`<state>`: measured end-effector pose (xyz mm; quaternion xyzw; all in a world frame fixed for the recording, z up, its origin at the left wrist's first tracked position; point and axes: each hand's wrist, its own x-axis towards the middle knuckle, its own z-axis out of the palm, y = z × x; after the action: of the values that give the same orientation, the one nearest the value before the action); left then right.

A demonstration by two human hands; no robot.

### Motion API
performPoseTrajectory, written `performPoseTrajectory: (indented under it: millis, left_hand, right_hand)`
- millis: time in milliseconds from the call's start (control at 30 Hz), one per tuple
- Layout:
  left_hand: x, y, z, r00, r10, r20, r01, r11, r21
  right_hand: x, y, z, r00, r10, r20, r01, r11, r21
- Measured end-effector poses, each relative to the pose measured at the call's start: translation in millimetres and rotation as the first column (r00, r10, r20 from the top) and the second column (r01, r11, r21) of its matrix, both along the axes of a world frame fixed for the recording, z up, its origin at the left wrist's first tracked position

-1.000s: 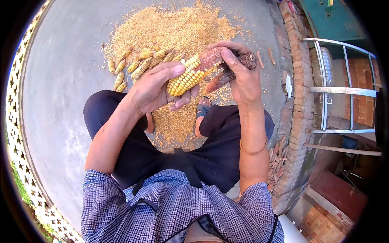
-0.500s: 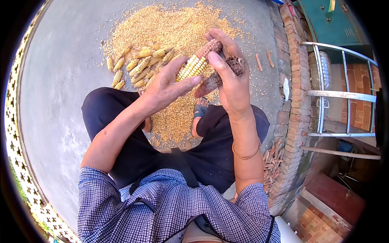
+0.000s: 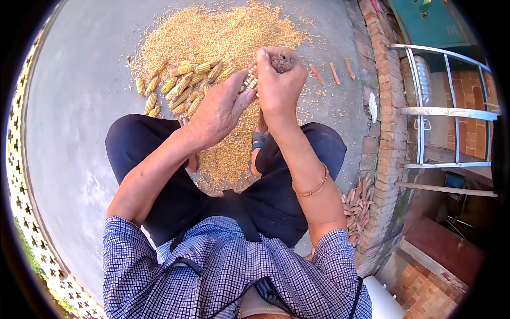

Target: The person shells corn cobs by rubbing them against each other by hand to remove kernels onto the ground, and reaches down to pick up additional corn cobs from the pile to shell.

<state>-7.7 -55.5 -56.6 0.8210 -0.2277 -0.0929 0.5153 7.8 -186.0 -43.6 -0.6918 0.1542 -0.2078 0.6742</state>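
Note:
My left hand is closed around a partly shelled ear of corn, whose yellow-white kernels show between my two hands. Wrapped round a dark bare corncob, my right hand presses against the ear, and its fingers cover much of both. The cob's rough end sticks out at the top of my fist. Below and beyond my hands spreads a heap of loose corn kernels. Several unshelled ears of corn lie on its near left side.
Bare cobs lie on the concrete floor at the right, with a pile of cobs beside my right leg. A low brick edging and a metal railing run along the right side.
My right hand has moved left and turned, closing over the dark cob and bringing it against the ear. More of the ear is now covered. My left hand stays nearly in place.

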Motion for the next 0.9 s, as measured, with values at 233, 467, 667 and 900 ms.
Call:
performPoseTrajectory:
  millis: [233, 467, 667, 900]
  left_hand:
    - [7.5, 0.5, 14.3, 0.729, -0.127, -0.673, -0.276, 0.845, -0.458]
    - [8.9, -2.7, 2.9, 0.887, 0.074, -0.456, -0.271, 0.882, -0.385]
    - [5.0, -13.1, -15.3, 0.99, 0.101, -0.1, -0.123, 0.96, -0.253]
    - [-3.4, -16.1, 9.9, 0.857, 0.123, -0.501, -0.301, 0.908, -0.292]
  right_hand:
    - [5.9, -10.8, 16.6, 0.98, 0.192, -0.056, -0.166, 0.937, 0.306]
    - [-6.4, 0.8, 10.3, 0.978, 0.207, 0.001, -0.206, 0.971, 0.12]
    - [8.4, 9.7, -15.4, 0.998, 0.029, 0.058, -0.018, 0.983, -0.181]
    - [9.3, -1.4, 1.1, 0.995, 0.1, 0.006, -0.096, 0.942, 0.322]
